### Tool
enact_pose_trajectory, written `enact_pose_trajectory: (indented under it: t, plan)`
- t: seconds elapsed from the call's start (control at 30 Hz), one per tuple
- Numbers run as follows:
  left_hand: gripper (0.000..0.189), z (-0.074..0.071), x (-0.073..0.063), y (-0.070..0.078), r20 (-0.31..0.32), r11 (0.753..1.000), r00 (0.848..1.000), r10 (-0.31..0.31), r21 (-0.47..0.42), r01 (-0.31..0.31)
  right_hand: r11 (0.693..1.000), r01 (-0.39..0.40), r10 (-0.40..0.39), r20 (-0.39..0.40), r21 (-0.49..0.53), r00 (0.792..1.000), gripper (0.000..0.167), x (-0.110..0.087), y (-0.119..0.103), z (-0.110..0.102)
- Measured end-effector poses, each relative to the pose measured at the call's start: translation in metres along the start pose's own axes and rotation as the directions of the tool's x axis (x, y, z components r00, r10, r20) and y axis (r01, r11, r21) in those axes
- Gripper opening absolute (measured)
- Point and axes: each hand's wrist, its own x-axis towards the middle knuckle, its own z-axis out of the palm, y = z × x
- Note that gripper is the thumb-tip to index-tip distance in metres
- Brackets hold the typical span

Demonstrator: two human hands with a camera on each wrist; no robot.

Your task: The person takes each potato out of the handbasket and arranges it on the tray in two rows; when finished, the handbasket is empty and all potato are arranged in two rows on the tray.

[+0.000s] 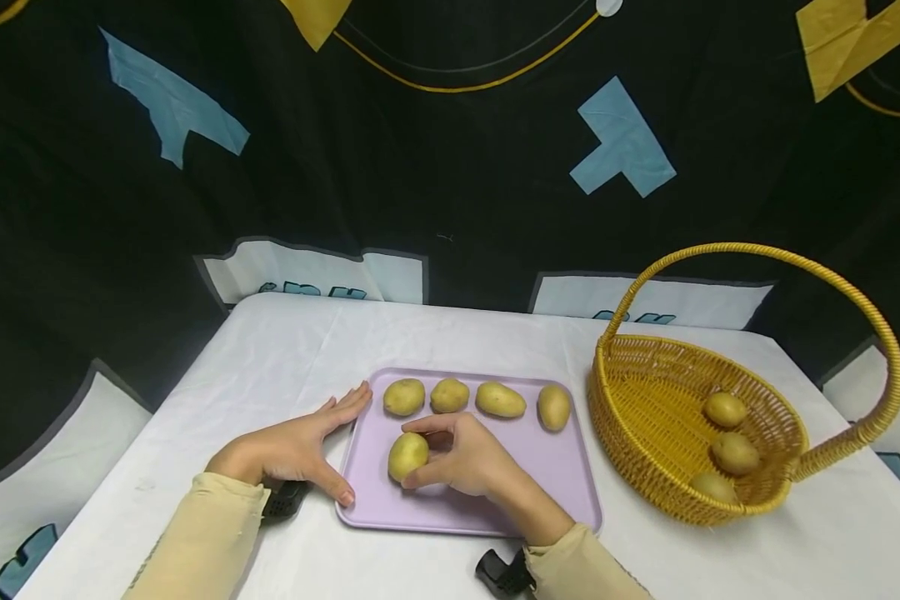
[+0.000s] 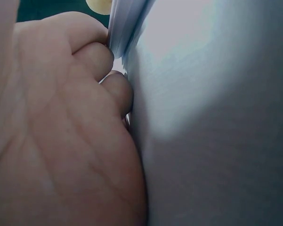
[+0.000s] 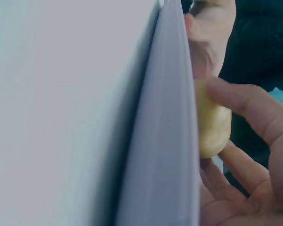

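Note:
My right hand [image 1: 465, 458] holds a yellow potato [image 1: 408, 457] between thumb and fingers, over the left part of a lilac tray [image 1: 540, 479]. In the right wrist view the thumb and fingers of that hand flank the same potato [image 3: 214, 125], partly hidden by the tray's rim. My left hand [image 1: 300, 446] rests at the tray's left edge, fingers extended and thumb near the front corner. The left wrist view shows its palm [image 2: 61, 122] and bent-looking fingers close against the rim. A row of several potatoes [image 1: 501, 400] lies along the tray's far side.
A yellow wicker basket [image 1: 615, 425] with a tall arched handle [image 1: 780, 254] stands right of the tray, with three potatoes [image 1: 735, 452] inside. A white cloth [image 1: 300, 350] covers the table. Behind it hangs a black patterned curtain [image 1: 450, 183].

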Motion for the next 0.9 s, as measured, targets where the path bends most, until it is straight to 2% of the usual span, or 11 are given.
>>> enact_pose_trajectory:
  t: [0.23,0.47,0.67,0.9]
  plan:
    - [0.136,0.002,0.002,0.000,0.006,1.000,1.000,-0.004,0.003,0.004,0.995,0.032,-0.035,0.027,0.093,0.999,0.058,-0.001,0.000,0.010]
    - [0.136,0.000,0.000,0.000,-0.001,1.000,1.000,0.006,-0.006,-0.006,0.995,0.052,-0.051,0.018,-0.084,0.999,0.059,-0.001,-0.002,0.011]
    - [0.136,0.000,-0.001,0.000,-0.005,1.000,1.000,0.010,-0.004,-0.010,0.997,0.040,-0.039,0.019,-0.063,0.999,0.059,-0.001,-0.002,0.012]
    - [0.136,0.000,0.000,0.001,-0.009,1.000,1.000,0.011,0.005,-0.011,0.988,0.061,-0.060,0.012,-0.141,0.998,0.060,-0.002,-0.005,0.011]
